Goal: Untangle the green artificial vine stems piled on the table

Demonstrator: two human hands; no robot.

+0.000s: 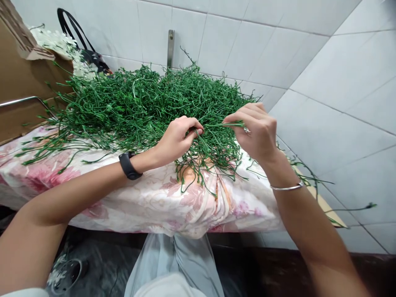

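A large tangled heap of green artificial flower stems (148,95) lies across the cloth in front of me. My left hand (179,136), with a black band on its wrist, is closed in a pinch at the near edge of the heap, on thin green stems. My right hand (255,130) pinches the other end of a few green stems (215,124), which stretch level between the two hands. Loose stems (201,173) hang below my hands over the cloth. Exactly how many stems are in the fingers I cannot tell.
A floral tablecloth (123,206) covers the table. At the left stand a cardboard box (27,82) and white artificial flowers (58,45), with a black bag (93,57) behind. White tiled walls (247,45) close off the back and right. Stray stems (309,175) stick out at the right.
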